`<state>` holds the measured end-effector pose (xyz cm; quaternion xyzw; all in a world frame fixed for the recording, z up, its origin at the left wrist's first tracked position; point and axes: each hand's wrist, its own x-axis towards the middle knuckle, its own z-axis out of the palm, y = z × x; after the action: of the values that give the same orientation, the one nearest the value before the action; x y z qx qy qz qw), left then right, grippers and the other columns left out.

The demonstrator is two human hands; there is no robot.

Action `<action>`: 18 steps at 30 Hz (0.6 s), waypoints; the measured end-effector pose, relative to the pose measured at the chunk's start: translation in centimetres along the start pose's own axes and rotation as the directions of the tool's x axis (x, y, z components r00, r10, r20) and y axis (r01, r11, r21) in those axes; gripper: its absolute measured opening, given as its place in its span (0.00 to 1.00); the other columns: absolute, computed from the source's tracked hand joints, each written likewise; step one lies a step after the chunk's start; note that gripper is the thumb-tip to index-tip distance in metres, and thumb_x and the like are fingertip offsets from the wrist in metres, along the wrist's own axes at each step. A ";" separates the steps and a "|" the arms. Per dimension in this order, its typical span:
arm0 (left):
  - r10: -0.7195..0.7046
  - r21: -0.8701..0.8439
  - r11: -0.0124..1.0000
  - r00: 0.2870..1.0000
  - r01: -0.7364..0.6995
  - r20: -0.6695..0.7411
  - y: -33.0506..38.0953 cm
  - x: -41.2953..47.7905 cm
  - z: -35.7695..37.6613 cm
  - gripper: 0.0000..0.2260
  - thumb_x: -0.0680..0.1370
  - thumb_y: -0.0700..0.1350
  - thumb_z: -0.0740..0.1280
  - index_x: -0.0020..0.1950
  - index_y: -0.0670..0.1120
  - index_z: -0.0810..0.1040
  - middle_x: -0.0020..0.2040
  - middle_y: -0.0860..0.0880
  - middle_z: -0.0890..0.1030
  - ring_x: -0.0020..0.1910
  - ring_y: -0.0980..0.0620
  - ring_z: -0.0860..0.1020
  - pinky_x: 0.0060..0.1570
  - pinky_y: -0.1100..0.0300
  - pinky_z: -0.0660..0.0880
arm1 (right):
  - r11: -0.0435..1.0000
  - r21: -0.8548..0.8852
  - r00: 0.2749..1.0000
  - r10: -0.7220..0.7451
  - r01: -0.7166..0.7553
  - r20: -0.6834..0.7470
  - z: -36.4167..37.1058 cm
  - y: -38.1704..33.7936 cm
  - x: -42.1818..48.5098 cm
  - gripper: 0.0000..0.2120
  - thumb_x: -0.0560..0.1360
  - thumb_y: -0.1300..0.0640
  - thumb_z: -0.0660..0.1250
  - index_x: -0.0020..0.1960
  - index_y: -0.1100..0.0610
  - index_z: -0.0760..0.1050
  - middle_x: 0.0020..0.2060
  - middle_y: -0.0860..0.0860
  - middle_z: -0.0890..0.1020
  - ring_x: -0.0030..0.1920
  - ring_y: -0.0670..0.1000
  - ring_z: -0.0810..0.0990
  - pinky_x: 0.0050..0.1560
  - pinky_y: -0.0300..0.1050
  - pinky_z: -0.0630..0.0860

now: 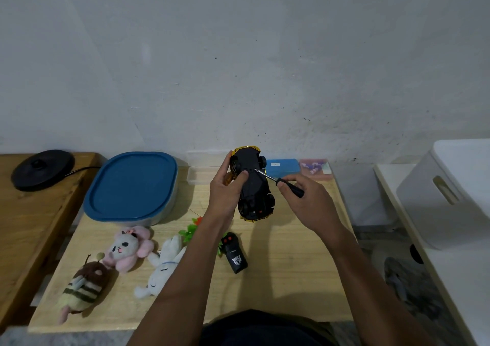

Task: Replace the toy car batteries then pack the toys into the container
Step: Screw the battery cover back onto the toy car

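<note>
A black and gold toy car (255, 186) is held upside down above the light wooden table (291, 253), black underside facing me. My left hand (226, 189) grips its left side. My right hand (305, 200) holds a black-handled screwdriver (281, 182) whose metal tip touches the underside near the far wheels. A black remote control (234, 253) lies on the table below the car. Three plush toys lie at the front left: a striped bee (83, 284), a pink one (128, 247) and a white rabbit (164, 266). The container with a blue lid (131, 186) stands at the back left.
A clear plastic box (201, 169), a blue case (282, 167) and a pack of batteries (315, 169) line the back edge by the wall. A green plastic plant (191, 230) lies under my left forearm. A black kettle base (42, 169) sits on the brown table at left; a white bin (448, 192) stands right.
</note>
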<state>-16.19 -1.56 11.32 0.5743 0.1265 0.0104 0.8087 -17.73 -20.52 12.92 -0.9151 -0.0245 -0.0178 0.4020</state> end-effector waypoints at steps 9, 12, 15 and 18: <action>0.009 0.016 1.000 1.000 -0.009 0.003 0.0 -0.1 -0.1 0.27 0.77 0.38 0.70 0.73 0.58 0.70 0.60 0.46 0.81 0.57 0.46 0.81 0.53 0.51 0.81 | 1.000 0.008 1.000 0.006 -0.006 -0.006 -0.1 -0.1 0.0 0.10 0.77 0.42 0.65 0.55 0.44 0.77 0.40 0.39 0.79 0.42 0.42 0.79 0.38 0.41 0.76; 0.014 0.011 1.000 1.000 -0.014 0.000 0.0 -0.1 -0.1 0.28 0.78 0.38 0.70 0.74 0.57 0.70 0.60 0.46 0.82 0.57 0.46 0.82 0.51 0.53 0.81 | 1.000 0.008 1.000 0.004 -0.003 -0.011 -0.1 -0.2 0.1 0.10 0.77 0.42 0.65 0.55 0.44 0.77 0.41 0.39 0.80 0.42 0.42 0.80 0.39 0.41 0.77; 0.013 0.016 1.000 1.000 -0.013 0.001 0.0 0.0 -0.1 0.28 0.78 0.38 0.70 0.74 0.56 0.70 0.60 0.46 0.82 0.55 0.47 0.82 0.51 0.53 0.81 | 1.000 0.010 1.000 0.003 -0.002 -0.018 -0.1 -0.1 0.1 0.10 0.77 0.41 0.64 0.55 0.43 0.77 0.41 0.41 0.81 0.41 0.43 0.80 0.36 0.39 0.74; 0.017 0.027 0.999 1.000 -0.018 0.013 0.0 -0.1 -0.2 0.27 0.78 0.38 0.70 0.74 0.57 0.70 0.60 0.46 0.81 0.56 0.46 0.82 0.54 0.50 0.81 | 1.000 0.006 1.000 0.003 -0.003 -0.029 0.0 -0.1 0.1 0.10 0.77 0.41 0.65 0.55 0.43 0.77 0.41 0.42 0.81 0.42 0.43 0.80 0.37 0.40 0.74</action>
<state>-16.29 -1.42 11.30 0.5862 0.1162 0.0120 0.8017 -17.63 -20.48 13.02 -0.9136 -0.0175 -0.0303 0.4051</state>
